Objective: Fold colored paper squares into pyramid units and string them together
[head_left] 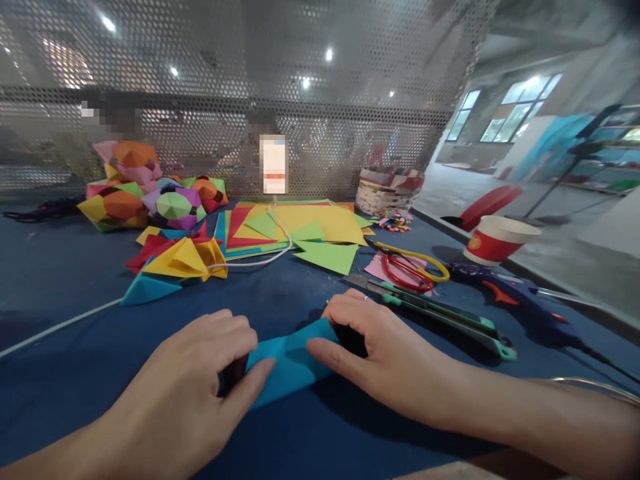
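A folded piece of blue paper point(293, 360) is stretched between my two hands, just above the dark blue tabletop. My left hand point(200, 373) pinches its left end, thumb in front and fingers behind. At the right end, my right hand point(375, 340) grips the paper the same way, its thumb lying across the front face. Both sets of fingertips behind the paper are hidden. Beyond my left hand lie folded paper pieces point(183, 259) in yellow, red and blue.
Coloured sheets point(320, 223) are stacked ahead. On the right lie scissors point(407, 270), a box cutter point(440, 310) and a glue gun point(525, 300), near a paper cup point(500, 239). Paper balls point(174, 205) sit back left. A white cable point(65, 327) crosses the table.
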Demonstrator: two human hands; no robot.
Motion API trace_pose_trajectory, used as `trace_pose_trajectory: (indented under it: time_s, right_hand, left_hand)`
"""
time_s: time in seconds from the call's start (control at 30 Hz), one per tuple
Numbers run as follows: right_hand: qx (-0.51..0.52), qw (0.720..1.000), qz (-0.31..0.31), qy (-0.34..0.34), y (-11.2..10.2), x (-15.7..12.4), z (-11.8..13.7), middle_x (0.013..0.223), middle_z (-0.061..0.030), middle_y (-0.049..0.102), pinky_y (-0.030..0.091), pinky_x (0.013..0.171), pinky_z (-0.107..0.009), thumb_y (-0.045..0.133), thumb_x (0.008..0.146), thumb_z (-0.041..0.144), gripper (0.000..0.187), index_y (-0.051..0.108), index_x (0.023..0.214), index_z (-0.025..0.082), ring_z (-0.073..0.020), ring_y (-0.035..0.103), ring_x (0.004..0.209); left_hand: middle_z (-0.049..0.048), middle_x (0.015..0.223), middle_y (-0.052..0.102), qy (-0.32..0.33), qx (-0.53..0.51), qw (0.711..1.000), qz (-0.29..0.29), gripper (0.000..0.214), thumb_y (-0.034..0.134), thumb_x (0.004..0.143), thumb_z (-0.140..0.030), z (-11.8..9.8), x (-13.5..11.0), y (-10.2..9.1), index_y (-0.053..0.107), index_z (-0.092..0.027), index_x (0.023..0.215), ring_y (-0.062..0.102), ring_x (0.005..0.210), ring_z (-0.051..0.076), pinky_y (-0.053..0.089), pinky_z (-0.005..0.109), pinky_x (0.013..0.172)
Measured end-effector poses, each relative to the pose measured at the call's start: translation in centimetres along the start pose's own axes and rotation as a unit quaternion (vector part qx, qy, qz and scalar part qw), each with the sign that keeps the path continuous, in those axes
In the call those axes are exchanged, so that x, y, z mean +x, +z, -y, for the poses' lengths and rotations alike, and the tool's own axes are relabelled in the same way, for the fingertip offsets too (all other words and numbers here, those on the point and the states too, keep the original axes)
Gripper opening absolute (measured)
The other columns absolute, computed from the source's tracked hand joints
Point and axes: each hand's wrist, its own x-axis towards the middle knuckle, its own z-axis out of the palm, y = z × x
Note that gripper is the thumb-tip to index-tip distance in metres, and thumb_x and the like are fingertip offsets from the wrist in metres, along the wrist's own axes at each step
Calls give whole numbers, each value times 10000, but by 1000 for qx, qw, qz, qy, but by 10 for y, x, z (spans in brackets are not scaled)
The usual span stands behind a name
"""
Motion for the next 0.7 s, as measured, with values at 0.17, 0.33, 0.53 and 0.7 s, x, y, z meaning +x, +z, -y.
trace_pose_trajectory:
  time_s: [0.17, 0.33, 0.53, 0.7]
  right_hand:
    - [-45, 999, -6, 1, 6, 2, -3, 785, 6, 576, 369, 775, -339, 767, 931, 170, 325, 500, 749, 208, -184, 497, 777]
    - [-24, 1000, -2, -15, 7, 2, -5, 722, 34, 525, 370, 820, -358, 733, 870, 102, 365, 434, 694, 216, -166, 477, 728]
    - [-17, 1000, 3, -16, 7, 1, -5, 741, 30, 541, 367, 815, -356, 712, 878, 100, 340, 439, 711, 216, -167, 487, 738]
    - [-27, 1000, -1, -11, 7, 2, -5, 741, 33, 533, 362, 797, -351, 708, 890, 89, 334, 445, 728, 216, -165, 471, 726]
  left_hand:
    - [-44, 565, 508, -5, 38, 999, -1, 384, 506, 999, -223, -2, 1, 0, 425, -242, 624, 536, 510, 132, 398, 257, 488]
    - [-41, 565, 518, -2, 54, 999, 7, 383, 502, 1001, -235, -2, 1, 2, 444, -248, 623, 553, 500, 143, 414, 270, 485]
    - [-42, 553, 507, 3, 58, 998, -11, 385, 483, 1005, -229, 0, 1, 2, 443, -254, 623, 541, 472, 144, 401, 274, 479]
    - [-42, 566, 505, -3, 56, 998, -6, 370, 493, 998, -225, 0, 1, 3, 434, -253, 633, 539, 488, 146, 392, 273, 485]
